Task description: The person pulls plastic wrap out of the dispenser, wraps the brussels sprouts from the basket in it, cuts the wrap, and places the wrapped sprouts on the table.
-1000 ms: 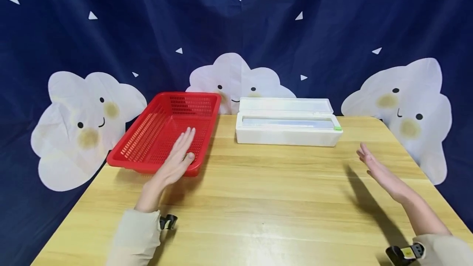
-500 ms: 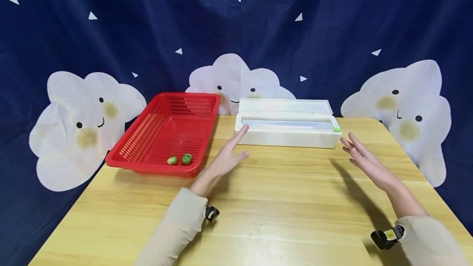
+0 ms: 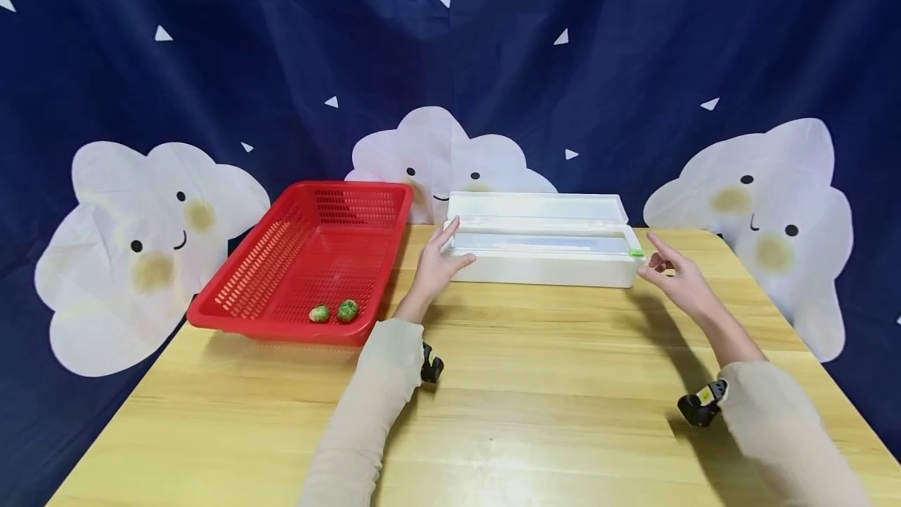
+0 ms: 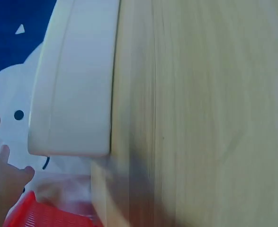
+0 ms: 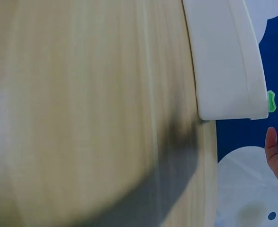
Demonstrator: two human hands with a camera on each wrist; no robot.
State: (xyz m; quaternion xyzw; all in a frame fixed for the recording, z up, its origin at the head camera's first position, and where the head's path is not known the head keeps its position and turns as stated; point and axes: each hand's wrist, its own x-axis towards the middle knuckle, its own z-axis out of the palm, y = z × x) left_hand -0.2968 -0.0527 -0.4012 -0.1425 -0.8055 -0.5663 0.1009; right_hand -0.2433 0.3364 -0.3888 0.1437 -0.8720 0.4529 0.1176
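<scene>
A long white box (image 3: 542,270) with its lid (image 3: 535,208) raised stands at the back of the table. It looks like a cling film dispenser, with a green slider (image 3: 637,253) at the right end and a pale, shiny roll (image 3: 542,244) inside. My left hand (image 3: 435,266) is at the box's left end, thumb and fingers spread. Off the right end, close to the slider, is my right hand (image 3: 677,276), forefinger extended and other fingers partly bent. Both wrist views show a gap between hand and box. Neither hand holds anything.
Left of the box sits a red plastic basket (image 3: 211,311). Two small green vegetables, seemingly Brussels sprouts (image 3: 348,311), lie in its near corner. The wooden table (image 3: 521,397) ends at a blue curtain (image 3: 605,61) with white clouds.
My left hand has gone from over the basket rightward to the box's left end, uncovering the sprouts. My right hand has come leftward to the box's right end. The view has shifted slightly.
</scene>
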